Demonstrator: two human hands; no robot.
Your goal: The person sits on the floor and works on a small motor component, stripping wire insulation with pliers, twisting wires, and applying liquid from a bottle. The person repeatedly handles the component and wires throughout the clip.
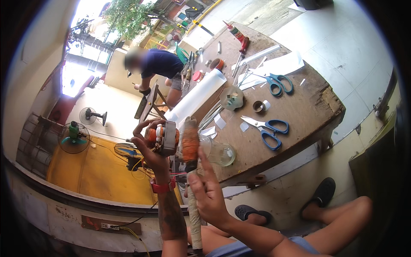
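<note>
My left hand [148,150], a red watch on its wrist, holds up a motor stator [170,138] with a grey metal core and orange windings. Right beside the stator is the orange, worn head of a mallet [190,145]. My right hand [208,195] is closed round the mallet's pale, tape-wrapped handle, with the index finger stretched up along the head. From this view I cannot tell whether the head touches the stator. A clear glass jar [223,155] stands on the wooden table just behind the mallet.
On the wooden table [314,109] lie two pairs of blue-handled scissors [270,132], white sheets, a tape roll [258,106], a screwdriver [244,45] and a bottle. Fans [73,139] stand at left near a yellow panel. Another person [160,64] bends over a small wooden stool beyond.
</note>
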